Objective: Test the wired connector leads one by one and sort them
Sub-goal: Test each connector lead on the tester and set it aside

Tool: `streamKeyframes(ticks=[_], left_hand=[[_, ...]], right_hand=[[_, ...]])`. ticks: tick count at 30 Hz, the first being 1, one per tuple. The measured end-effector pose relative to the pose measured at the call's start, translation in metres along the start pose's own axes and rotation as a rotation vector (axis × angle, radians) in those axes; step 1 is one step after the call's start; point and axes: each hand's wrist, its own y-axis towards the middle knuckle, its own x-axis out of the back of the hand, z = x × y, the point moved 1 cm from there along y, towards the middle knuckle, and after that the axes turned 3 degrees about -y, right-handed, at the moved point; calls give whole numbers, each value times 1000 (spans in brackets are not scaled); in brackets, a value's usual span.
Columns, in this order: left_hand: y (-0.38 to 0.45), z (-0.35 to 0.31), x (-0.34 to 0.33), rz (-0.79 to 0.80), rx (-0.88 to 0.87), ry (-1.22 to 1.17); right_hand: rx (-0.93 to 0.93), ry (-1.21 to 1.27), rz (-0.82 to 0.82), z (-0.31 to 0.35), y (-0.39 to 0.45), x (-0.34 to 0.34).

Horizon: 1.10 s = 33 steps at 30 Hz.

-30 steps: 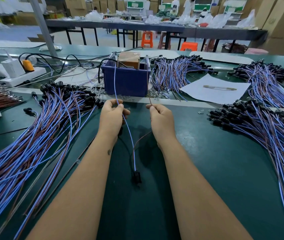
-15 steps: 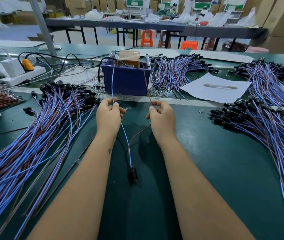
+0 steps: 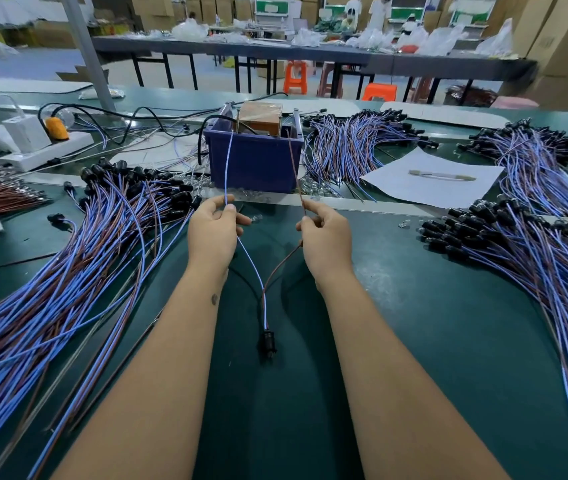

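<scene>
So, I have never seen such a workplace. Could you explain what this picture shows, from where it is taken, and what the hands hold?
The camera sits on the person's head, looking down at two bare arms; there is no machine. The left hand pinches a blue wire; the right hand pinches a brown wire. Both wires reach up to a blue box and join below at one black connector, which hangs or rests above the green table. Big piles of similar leads lie on the left, the right and behind, beside a white paper sheet.
</scene>
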Motion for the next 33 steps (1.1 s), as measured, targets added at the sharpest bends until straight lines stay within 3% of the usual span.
streamKeyframes(ticks=[33], left_hand=[[-1, 3, 0, 48, -16, 51]], right_hand=[[7, -116, 24, -9, 10, -6]])
